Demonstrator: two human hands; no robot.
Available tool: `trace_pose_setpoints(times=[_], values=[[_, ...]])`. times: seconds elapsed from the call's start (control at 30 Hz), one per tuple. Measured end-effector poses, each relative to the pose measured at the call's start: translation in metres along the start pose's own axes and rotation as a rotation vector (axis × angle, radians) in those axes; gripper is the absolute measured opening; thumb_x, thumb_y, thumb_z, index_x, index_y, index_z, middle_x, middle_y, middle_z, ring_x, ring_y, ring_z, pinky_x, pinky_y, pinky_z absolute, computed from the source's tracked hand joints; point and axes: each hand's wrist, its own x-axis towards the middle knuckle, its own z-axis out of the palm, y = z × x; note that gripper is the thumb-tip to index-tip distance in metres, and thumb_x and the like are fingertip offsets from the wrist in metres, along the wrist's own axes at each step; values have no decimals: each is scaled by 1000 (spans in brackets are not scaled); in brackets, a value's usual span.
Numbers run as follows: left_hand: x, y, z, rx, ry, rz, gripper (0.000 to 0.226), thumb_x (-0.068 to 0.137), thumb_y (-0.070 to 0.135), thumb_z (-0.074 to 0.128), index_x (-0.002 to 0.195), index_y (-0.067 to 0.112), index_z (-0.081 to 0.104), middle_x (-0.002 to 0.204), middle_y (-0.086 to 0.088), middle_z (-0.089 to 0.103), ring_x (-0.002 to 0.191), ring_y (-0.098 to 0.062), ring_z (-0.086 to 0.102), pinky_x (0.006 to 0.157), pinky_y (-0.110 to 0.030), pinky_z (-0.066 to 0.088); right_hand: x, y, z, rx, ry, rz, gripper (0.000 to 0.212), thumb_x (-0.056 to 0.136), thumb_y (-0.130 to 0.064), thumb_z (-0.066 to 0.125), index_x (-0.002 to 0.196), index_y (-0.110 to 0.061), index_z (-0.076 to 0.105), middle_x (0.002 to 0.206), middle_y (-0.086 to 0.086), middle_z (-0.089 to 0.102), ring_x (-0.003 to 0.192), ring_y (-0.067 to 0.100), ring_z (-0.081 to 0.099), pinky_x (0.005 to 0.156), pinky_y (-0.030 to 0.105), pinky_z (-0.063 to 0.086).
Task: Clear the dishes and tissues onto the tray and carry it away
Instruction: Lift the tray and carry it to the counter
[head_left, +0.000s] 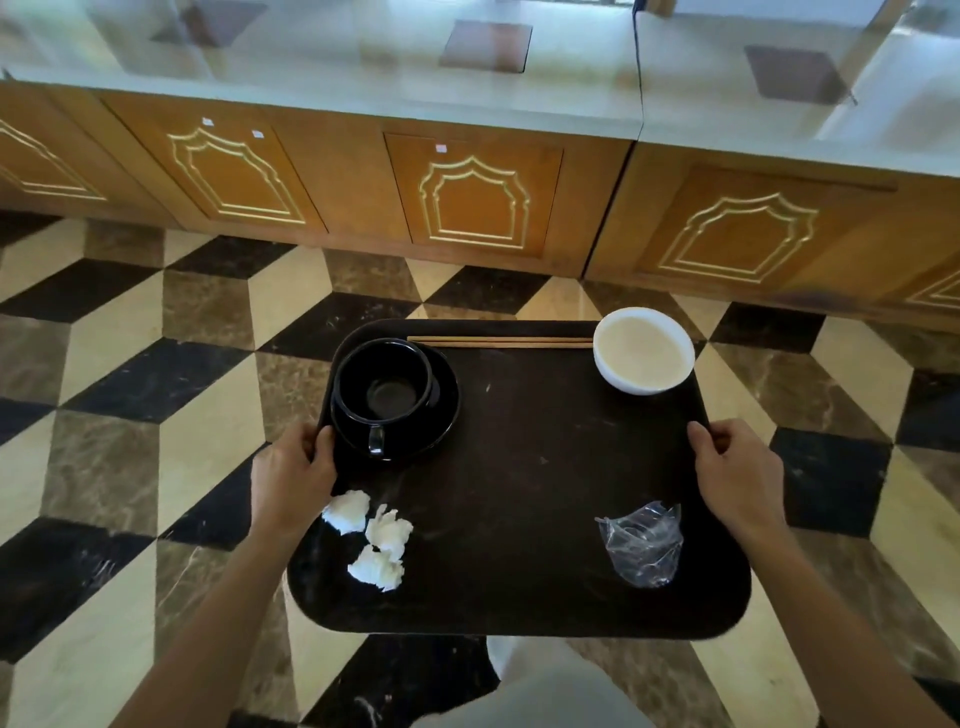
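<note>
Dark tray (519, 493) carries black cup (383, 387) on saucer (441, 415), white bowl (644, 349), chopsticks (498, 342), three crumpled tissues (371, 538).

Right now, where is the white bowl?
In the head view, the white bowl sits at the tray's far right corner, by the right end of the chopsticks, beyond the right hand.

Soft daylight, glass glare, wide-angle bending at edges

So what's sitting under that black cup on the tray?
A black saucer sits under the black cup, on the dark tray. The saucer's middle is covered by the cup, so anything lying there cannot be seen.
</note>
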Motion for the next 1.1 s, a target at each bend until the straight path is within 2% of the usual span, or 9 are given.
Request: trace_pose_setpoints(times=[0.1, 0.27, 0.37, 0.5, 0.6, 0.73, 0.87, 1.0, 1.1], values=[[57, 30, 15, -8, 9, -3, 23, 99, 25, 55, 85, 8, 61, 65, -7, 62, 62, -28, 57, 57, -37, 39, 62, -24, 6, 11, -7, -3, 29, 102, -33, 52, 106, -7, 64, 87, 2, 60, 81, 19, 57, 73, 32, 40], [148, 75, 36, -24, -3, 12, 21, 100, 24, 54, 91, 8, 64, 68, -7, 63, 64, -26, 57, 60, -34, 37, 157, -66, 22, -13, 12, 17, 27, 101, -34, 52, 105, -10, 65, 86, -1, 60, 79, 14, 55, 72, 29, 37], [206, 94, 52, -8, 6, 23, 20, 100, 23, 54, 91, 8, 64, 68, -4, 62, 61, -21, 55, 59, -33, 37, 211, -88, 37, -3, 18, 19, 27, 101, -36, 52, 105, -11, 63, 86, -1, 60, 80, 17, 58, 69, 31, 43], [292, 115, 79, 30, 6, 42, 22, 100, 22, 55, 88, 5, 62, 61, -3, 58, 54, -9, 49, 49, -28, 32, 285, -120, 64, -3, 41, 11, 29, 100, -36, 53, 107, -9, 64, 85, -1, 58, 81, 19, 58, 74, 38, 50], [362, 131, 97, 23, 5, 59, 22, 99, 22, 55, 89, 4, 63, 65, -6, 62, 54, -13, 48, 50, -33, 31, 342, -148, 85, -5, 62, 31, 30, 100, -36, 54, 105, -8, 65, 83, -2, 57, 79, 19, 57, 74, 37, 47], [456, 157, 113, 13, -6, 75, 20, 99, 21, 56, 91, 4, 64, 69, -9, 64, 63, -21, 49, 62, -35, 34, 411, -186, 110, 11, 50, 80, 30, 99, -38, 54, 103, -10, 65, 87, 2, 65, 83, 24, 61, 74, 34, 44], [539, 185, 125, -11, -34, 94, 18, 99, 20, 56, 87, 9, 62, 68, -3, 61, 63, -21, 54, 57, -33, 33, 481, -229, 128, 2, 61, 99, 30, 100, -35, 54, 102, -8, 67, 84, 1, 61, 78, 18, 54, 73, 31, 38], [611, 211, 138, -27, -53, 130, 19, 99, 19, 57, 82, 10, 59, 64, 0, 59, 58, -12, 52, 51, -25, 33, 543, -260, 144, 17, 73, 108, 31, 98, -36, 56, 102, -8, 68, 83, 2, 61, 89, 32, 65, 74, 34, 40], [661, 229, 154, -39, -73, 111, 21, 100, 20, 56, 82, 10, 60, 63, 2, 58, 58, -6, 52, 51, -19, 30, 592, -285, 153, 35, 60, 107, 30, 99, -35, 56, 103, -7, 68, 84, 3, 60, 93, 34, 64, 76, 35, 40]])
